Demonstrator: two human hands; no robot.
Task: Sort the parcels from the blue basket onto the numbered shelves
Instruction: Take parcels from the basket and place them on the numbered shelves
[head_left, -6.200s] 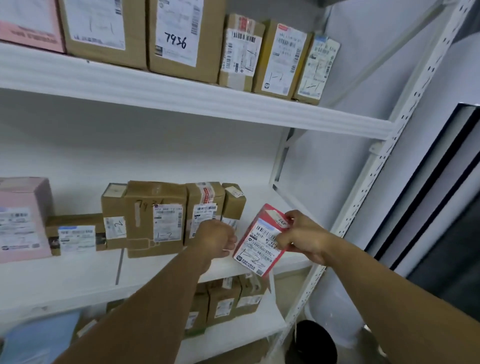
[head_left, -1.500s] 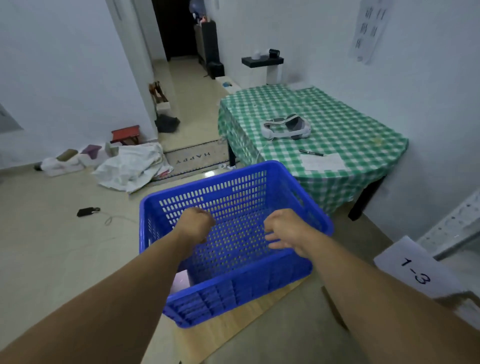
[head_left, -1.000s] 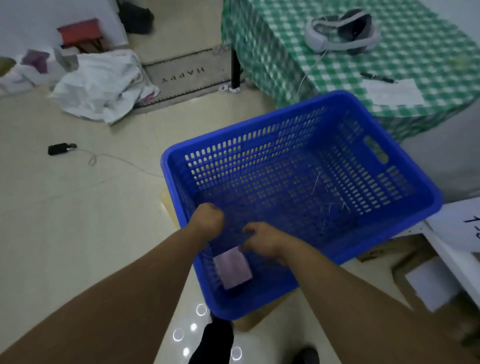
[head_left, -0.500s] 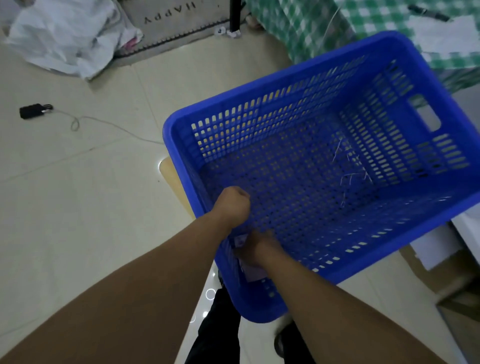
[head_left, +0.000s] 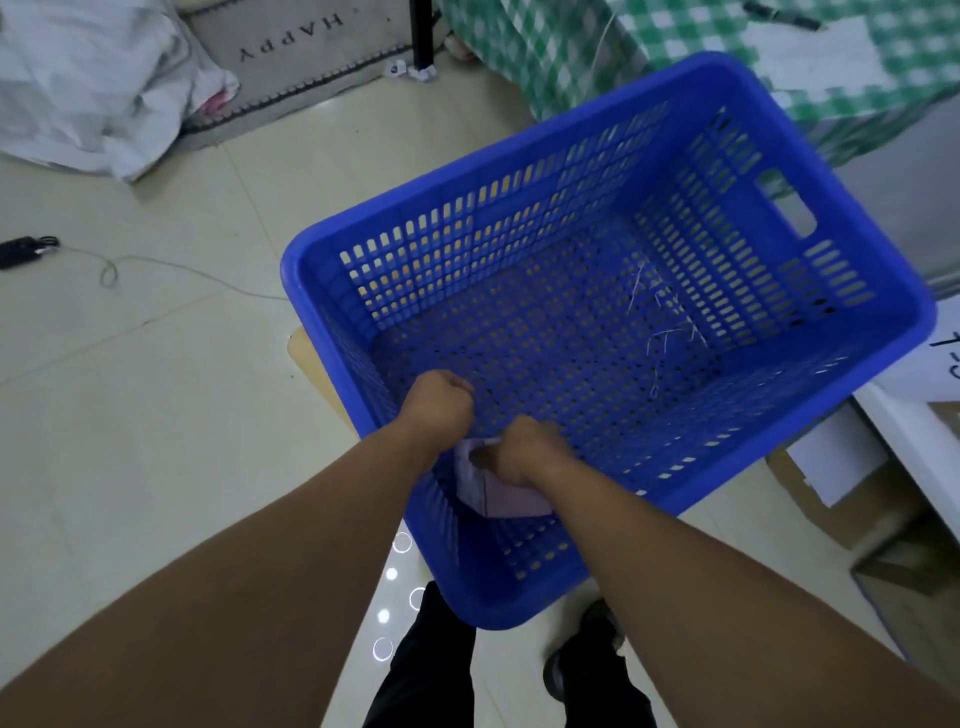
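The blue basket (head_left: 857, 291) stands on the floor below me, its slotted bottom bare except for one small pale pink parcel (head_left: 506, 501) in the near left corner. My right hand (head_left: 524, 452) is down in that corner and grips the parcel, with the thumb curled over its upper edge. My left hand (head_left: 441, 405) hovers just left of it inside the basket, fingers curled into a fist; I cannot see anything in it. Most of the parcel is hidden under my right hand.
A table with a green checked cloth (head_left: 597, 47) stands behind the basket. A white shelf edge with a numbered paper label (head_left: 945, 358) and cardboard boxes (head_left: 831, 499) lie at the right. A doormat (head_left: 291, 57), white sacks (head_left: 88, 88) and a black cable (head_left: 26, 249) lie on the floor.
I turned from the shelves to the basket and leaned over it. Both hands dropped into its near left corner, and my right hand closed on the pink parcel.
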